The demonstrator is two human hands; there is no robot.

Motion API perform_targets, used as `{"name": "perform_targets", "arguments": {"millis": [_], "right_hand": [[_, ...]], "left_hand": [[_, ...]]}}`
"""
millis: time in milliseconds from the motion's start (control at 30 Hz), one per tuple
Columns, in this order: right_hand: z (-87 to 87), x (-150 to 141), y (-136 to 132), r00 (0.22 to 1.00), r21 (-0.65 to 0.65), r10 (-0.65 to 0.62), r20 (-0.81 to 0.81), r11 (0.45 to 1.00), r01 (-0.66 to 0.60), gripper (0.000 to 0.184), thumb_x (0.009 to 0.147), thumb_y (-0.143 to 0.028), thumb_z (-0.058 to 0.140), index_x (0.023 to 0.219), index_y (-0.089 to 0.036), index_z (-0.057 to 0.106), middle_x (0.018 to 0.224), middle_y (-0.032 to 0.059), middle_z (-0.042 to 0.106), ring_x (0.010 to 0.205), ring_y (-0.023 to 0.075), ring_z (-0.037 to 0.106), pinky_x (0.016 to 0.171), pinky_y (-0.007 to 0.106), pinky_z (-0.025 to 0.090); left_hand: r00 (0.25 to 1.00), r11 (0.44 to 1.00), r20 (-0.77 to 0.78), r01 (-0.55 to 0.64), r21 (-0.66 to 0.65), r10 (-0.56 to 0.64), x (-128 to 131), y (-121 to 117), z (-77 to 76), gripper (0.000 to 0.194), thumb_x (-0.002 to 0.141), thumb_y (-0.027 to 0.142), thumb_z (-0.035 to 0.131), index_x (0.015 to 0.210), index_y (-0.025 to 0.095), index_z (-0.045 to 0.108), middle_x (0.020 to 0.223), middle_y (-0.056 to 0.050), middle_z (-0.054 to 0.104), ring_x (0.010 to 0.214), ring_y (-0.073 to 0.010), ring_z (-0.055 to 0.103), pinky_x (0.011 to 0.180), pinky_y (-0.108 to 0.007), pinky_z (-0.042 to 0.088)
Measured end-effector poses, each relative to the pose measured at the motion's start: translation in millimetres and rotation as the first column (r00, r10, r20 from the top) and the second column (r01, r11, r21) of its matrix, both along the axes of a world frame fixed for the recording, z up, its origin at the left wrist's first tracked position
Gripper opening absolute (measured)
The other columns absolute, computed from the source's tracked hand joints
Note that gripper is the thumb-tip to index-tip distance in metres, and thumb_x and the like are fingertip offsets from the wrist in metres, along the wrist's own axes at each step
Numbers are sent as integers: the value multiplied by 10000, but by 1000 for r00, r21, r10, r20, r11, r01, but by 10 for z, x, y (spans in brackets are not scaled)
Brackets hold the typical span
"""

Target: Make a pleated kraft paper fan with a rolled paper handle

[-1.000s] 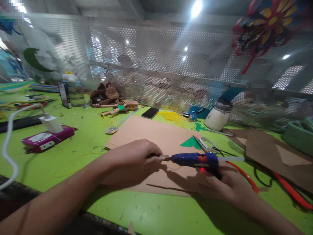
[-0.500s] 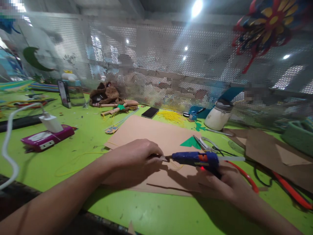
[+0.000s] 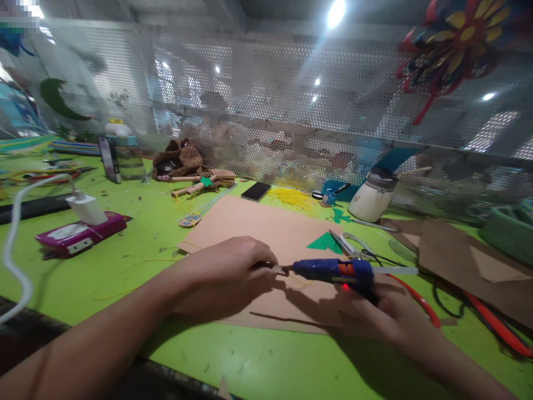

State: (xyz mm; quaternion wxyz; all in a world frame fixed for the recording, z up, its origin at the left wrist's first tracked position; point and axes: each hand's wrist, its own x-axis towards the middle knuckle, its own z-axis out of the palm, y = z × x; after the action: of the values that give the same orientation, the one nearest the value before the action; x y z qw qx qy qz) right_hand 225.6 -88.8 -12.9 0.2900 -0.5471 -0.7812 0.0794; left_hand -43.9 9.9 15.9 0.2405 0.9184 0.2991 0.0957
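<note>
1 R hand [image 3: 385, 311] rnd glue gun [image 3: 322, 270]

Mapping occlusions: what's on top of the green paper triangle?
Scissors overlap the right side of the green triangle; its left part is uncovered. Whatever they cover, and the tan sheet beneath the triangle, can't be seen.
</note>
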Motion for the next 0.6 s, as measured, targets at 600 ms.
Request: {"name": "perform_targets", "arguments": {"millis": [600], "right_hand": [[80, -13, -10, 999, -24, 18, -30, 1000, -19, 289, 870, -322, 480, 821, -190, 732, 800, 94, 743, 720, 257, 693, 630, 330, 557]], "left_hand": [[1000, 999, -9, 9, -49, -10, -21, 15, 4, 288, 870, 388, 480, 874, 205, 703, 755, -55, 679, 677, -167, 546, 657, -276, 383]]}}
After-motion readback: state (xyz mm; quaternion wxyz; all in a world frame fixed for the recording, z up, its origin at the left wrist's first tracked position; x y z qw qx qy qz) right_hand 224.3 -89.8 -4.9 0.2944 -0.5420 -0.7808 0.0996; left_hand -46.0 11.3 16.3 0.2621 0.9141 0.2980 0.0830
